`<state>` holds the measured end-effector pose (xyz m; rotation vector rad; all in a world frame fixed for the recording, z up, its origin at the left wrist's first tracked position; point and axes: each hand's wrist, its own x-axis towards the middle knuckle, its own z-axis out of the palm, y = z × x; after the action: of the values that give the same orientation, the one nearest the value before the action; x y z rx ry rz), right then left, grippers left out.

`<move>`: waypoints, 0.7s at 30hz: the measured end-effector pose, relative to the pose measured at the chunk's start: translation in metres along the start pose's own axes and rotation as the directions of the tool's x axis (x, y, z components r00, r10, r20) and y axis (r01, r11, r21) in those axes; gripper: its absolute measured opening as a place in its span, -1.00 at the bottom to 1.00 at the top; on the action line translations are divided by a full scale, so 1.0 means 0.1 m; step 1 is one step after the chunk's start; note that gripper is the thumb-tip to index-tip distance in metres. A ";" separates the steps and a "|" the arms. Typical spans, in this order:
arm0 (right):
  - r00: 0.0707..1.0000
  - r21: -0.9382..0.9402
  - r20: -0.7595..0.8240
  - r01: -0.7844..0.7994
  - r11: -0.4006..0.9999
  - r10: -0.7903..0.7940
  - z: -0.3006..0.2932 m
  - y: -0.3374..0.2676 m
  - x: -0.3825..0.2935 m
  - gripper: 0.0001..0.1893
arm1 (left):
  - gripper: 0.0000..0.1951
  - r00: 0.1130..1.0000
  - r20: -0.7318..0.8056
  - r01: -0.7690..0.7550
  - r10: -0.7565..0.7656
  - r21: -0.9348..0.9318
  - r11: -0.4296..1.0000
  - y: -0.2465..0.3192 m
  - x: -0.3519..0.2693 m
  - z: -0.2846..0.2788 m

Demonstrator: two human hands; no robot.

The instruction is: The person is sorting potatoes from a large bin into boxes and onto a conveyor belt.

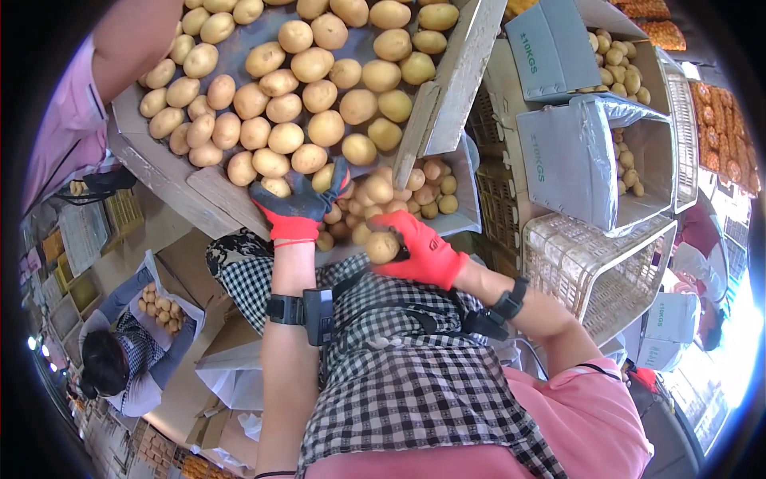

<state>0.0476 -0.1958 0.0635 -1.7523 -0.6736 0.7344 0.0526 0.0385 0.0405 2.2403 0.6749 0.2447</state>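
My left hand [299,200], in a dark-palmed glove with a red cuff, is cupped at the near edge of a sloping sorting tray [359,51]. One potato [276,187] rests in its fingers and another potato [323,178] lies against the thumb. My right hand [419,248], gloved in red and slightly blurred, grips a single potato [382,247] close to the apron. Under the tray's lip, between both hands, a lined box [464,218] contains a heap of potatoes [379,190]. Many loose potatoes [286,108] are spread over the tray.
Wooden boards [452,84] border the tray. To the right stand cartons of potatoes [562,161] and a white plastic crate [556,263]. An arm in a pink sleeve [66,120] reaches over the tray's left side. Lower left, a person [122,353] handles a lined carton of potatoes [197,308].
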 end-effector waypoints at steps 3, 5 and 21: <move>0.998 -0.018 -0.041 0.056 0.998 -0.057 -0.05 -0.22 0.06 -0.22 | -0.39 0.970 -0.092 -0.219 0.227 0.094 0.971 0.06 0.03 0.00; 0.997 -0.021 0.009 0.082 0.996 -0.082 -0.16 -0.32 0.10 -0.22 | -0.07 0.996 -0.039 -0.082 0.081 -0.022 0.996 -0.04 0.01 0.14; 0.005 -0.902 -0.396 -0.189 0.388 -0.918 -2.96 -1.77 1.13 -0.67 | 0.02 0.996 0.088 -0.036 0.011 0.281 0.959 0.06 -0.18 0.17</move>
<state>0.3291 -0.2442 0.2877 -2.0245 -0.5531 -1.6084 0.0455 0.0150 0.0337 2.5167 0.6719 0.0643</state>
